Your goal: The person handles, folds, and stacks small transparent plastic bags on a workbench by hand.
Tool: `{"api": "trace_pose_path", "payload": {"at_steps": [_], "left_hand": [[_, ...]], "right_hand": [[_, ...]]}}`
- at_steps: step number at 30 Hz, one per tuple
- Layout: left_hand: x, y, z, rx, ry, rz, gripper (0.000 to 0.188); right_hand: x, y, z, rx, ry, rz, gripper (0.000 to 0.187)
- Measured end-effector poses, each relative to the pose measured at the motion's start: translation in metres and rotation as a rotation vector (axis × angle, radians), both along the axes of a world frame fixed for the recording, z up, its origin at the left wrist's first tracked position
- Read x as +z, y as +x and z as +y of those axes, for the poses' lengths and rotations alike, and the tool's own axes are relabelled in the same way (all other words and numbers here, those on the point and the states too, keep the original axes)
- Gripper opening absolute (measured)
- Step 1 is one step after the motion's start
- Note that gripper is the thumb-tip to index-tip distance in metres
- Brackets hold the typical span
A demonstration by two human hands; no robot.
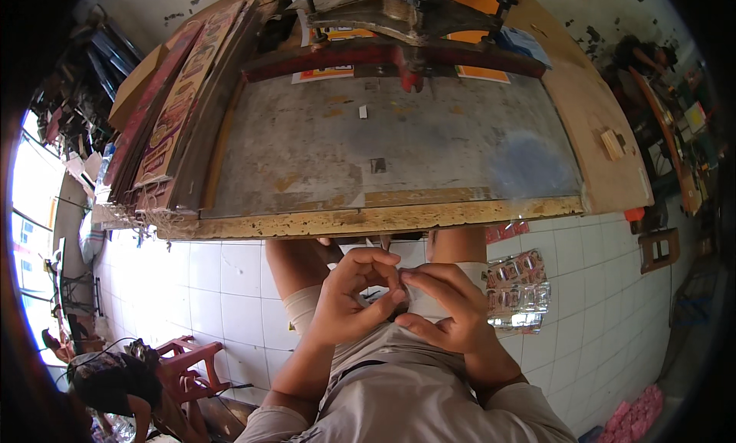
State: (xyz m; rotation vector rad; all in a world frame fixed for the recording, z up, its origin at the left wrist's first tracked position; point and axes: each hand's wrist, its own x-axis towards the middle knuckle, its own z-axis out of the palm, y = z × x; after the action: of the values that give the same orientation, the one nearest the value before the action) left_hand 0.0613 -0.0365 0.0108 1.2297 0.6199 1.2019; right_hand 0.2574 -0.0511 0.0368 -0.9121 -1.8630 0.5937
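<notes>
My left hand (354,296) and my right hand (451,303) come together above my lap, below the front edge of the work table. The fingers of both are bent, and their tips meet around one spot. Whatever lies between them, if anything, is too small and too hidden to make out. Just ahead of my hands is the yellowish wooden front edge (383,218) of a worn grey board (307,148). A small white scrap (363,112) and a small dark square mark (378,165) show on the board.
A red bar (337,66) with metal clamps (414,18) spans the board's far side. Long printed cardboard strips (192,90) are stacked at left. Shiny printed sheets (517,293) lie on the tiled floor at right. A red stool (192,362) and another person (115,385) are at lower left.
</notes>
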Motion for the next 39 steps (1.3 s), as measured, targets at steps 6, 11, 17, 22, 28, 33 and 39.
{"api": "trace_pose_path", "payload": {"at_steps": [6, 11, 17, 22, 28, 33, 39], "left_hand": [[0.000, -0.001, 0.000, 0.004, 0.014, 0.068, 0.045], [-0.002, 0.001, 0.000, 0.022, 0.058, 0.069, 0.043], [-0.002, 0.002, 0.004, 0.053, 0.083, 0.119, 0.042], [-0.001, 0.002, 0.004, 0.067, 0.097, 0.149, 0.044], [0.002, 0.004, 0.004, 0.104, 0.096, 0.150, 0.046], [0.004, 0.007, 0.003, 0.171, 0.117, 0.219, 0.049], [0.003, 0.015, -0.001, 0.324, 0.232, 0.426, 0.050]], "right_hand": [[-0.013, 0.007, 0.004, 0.049, -0.150, 0.087, 0.046], [-0.021, 0.009, 0.004, 0.095, -0.304, 0.239, 0.044], [-0.016, 0.008, 0.007, 0.102, -0.256, 0.145, 0.039], [-0.021, 0.009, 0.008, 0.129, -0.353, 0.229, 0.040], [-0.017, 0.007, 0.009, 0.133, -0.342, 0.236, 0.039], [-0.017, 0.006, 0.009, 0.132, -0.291, 0.228, 0.036], [-0.023, -0.002, 0.004, -0.003, -0.187, 0.139, 0.031]]}}
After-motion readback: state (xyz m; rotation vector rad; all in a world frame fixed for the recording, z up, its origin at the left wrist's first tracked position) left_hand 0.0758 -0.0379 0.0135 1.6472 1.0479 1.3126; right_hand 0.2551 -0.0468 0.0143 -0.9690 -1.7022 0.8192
